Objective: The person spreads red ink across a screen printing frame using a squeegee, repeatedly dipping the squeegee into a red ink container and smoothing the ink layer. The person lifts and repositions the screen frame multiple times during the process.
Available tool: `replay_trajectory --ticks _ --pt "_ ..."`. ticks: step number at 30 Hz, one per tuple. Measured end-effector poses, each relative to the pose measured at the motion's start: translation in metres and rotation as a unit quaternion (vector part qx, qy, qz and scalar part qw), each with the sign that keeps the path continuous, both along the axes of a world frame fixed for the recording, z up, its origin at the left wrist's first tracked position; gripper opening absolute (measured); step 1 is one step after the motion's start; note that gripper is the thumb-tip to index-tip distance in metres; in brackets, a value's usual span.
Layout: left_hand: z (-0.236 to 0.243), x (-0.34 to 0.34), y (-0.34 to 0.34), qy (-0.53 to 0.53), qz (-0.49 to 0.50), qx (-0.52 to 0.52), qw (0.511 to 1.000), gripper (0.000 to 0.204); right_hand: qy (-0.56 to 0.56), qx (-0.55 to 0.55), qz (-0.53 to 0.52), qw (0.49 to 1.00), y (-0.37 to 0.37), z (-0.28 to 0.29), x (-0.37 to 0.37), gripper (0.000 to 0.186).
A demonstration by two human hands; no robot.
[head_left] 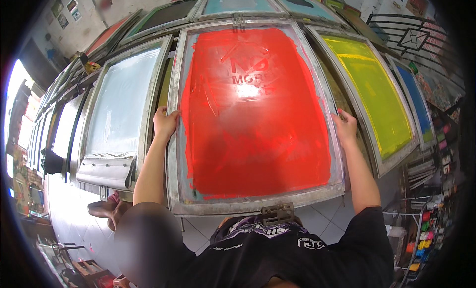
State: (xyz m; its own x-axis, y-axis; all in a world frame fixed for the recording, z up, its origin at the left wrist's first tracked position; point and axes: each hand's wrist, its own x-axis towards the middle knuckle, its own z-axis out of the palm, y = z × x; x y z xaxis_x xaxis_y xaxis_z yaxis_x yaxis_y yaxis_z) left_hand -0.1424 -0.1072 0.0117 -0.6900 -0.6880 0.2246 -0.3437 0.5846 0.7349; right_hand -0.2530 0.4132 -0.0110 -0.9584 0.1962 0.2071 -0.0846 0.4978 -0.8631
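A large screen printing frame point(258, 206) lies in front of me, its metal sides bordering a mesh coated with red ink point(258, 124). Faint lettering shows through the far part of the red. My left hand point(166, 123) holds the left side rail, about halfway along, its fingers closed over the edge. On the opposite rail, at about the same height, my right hand point(345, 125) grips with thumb and fingertips at the inner edge. A metal hinge-like bracket point(277, 214) is fixed at the near edge, close to my body. The underside of the frame is hidden.
Left of it stands a pale blue screen point(124, 99) with a wide metal squeegee point(106, 172) at its near end. To the right are a yellow-green screen point(369, 92) and a blue one point(414, 99). More screens line the back. Shelves with colourful containers point(424, 238) stand lower right.
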Motion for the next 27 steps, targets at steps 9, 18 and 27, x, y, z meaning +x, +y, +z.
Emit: replay_trajectory --ticks 9,18,27 --pt "-0.010 -0.009 -0.017 -0.021 -0.025 0.097 0.995 0.044 -0.023 0.091 0.007 0.996 0.001 0.007 0.010 0.060" --pt "0.003 0.004 -0.013 0.049 -0.010 -0.053 0.997 0.066 0.109 0.137 0.002 0.985 0.023 0.044 0.061 0.063" --pt "0.042 0.097 0.115 0.159 -0.128 -0.067 0.977 0.053 0.186 -0.196 -0.092 0.958 0.199 0.002 0.247 0.045"
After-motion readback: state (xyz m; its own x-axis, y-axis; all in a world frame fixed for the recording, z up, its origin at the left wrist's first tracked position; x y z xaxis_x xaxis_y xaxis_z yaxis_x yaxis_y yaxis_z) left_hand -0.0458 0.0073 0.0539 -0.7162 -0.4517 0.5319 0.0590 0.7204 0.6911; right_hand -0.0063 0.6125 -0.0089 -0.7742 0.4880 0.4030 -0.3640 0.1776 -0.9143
